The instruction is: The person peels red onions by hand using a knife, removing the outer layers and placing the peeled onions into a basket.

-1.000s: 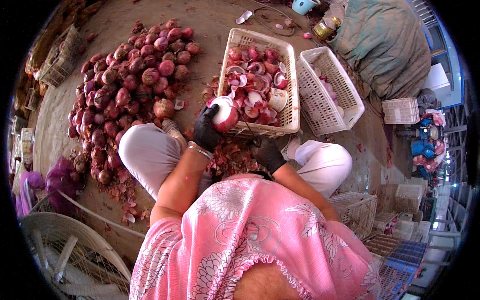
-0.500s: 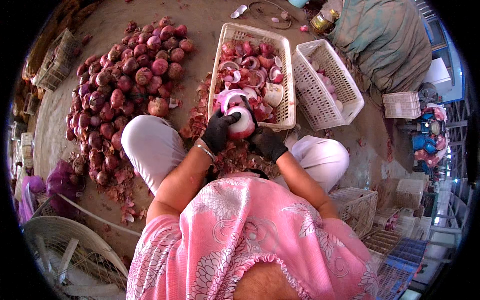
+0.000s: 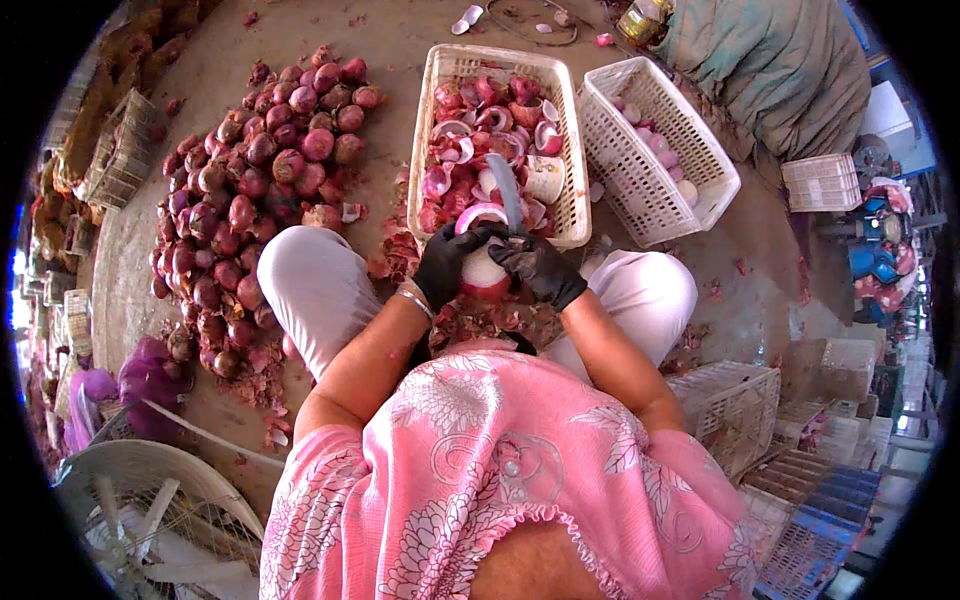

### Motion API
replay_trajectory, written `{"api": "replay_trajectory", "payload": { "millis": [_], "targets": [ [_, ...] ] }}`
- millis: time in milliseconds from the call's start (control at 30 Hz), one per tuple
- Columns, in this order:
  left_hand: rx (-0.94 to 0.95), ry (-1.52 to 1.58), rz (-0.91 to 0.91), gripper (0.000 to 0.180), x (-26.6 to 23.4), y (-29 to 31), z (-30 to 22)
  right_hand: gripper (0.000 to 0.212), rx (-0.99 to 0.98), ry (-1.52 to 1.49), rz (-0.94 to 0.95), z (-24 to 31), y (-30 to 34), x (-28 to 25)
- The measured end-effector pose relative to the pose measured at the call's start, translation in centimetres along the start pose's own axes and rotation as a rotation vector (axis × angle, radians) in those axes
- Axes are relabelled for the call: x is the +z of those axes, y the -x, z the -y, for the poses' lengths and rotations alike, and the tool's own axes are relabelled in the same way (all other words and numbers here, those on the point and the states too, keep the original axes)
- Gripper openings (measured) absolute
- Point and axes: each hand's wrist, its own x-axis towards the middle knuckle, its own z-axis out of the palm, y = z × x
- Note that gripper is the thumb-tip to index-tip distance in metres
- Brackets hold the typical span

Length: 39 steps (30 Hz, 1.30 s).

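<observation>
A heap of red onions (image 3: 250, 190) lies at nine o'clock. The gloved left hand (image 3: 445, 262) is clamped on a peeled onion (image 3: 485, 278) — the right hand (image 3: 540, 268) grips a knife (image 3: 507, 190) pointing toward twelve o'clock, over the cream basket (image 3: 572, 150).

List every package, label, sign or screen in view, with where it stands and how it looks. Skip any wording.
No labels, signs or screens show.
Tin can: top edge, beyond the baskets, round, gold and dark.
Cardboard box: right side on the floor, brown, squarish.
Blue crates: lower right, stacked, slatted.
White baskets and: ahead of the gloved hands, rectangular, latticed.
</observation>
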Motion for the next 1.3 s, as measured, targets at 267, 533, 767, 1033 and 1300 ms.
{"api": "replay_trajectory", "payload": {
  "millis": [267, 533, 767, 1033, 1300],
  "targets": [
    [0.034, -0.323, -0.444, 0.031, -1.3, 0.3, 0.0, 0.040, 0.362, -0.805, -0.237, 2.0, 0.5, 0.9],
    [-0.025, 0.000, -0.289, 0.041, -0.9, 1.6, -0.3, 0.050, 0.057, -0.808, -0.702, 0.0, 1.2, -3.3],
    [-0.004, 0.238, -0.159, 0.041, 1.8, -3.8, -5.3, 0.056, -0.064, -0.481, -0.698, 4.3, 3.1, -4.4],
    [0.305, -0.718, 0.049, 0.034, -5.5, -9.1, -20.4, 0.046, 0.461, -1.386, -0.610, -1.5, 1.2, -2.8],
    [0.107, -0.011, -0.702, 0.017, -18.9, 2.0, -23.0, 0.050, 0.533, -1.630, -0.389, -0.3, -2.2, -2.1]
  ]
}}
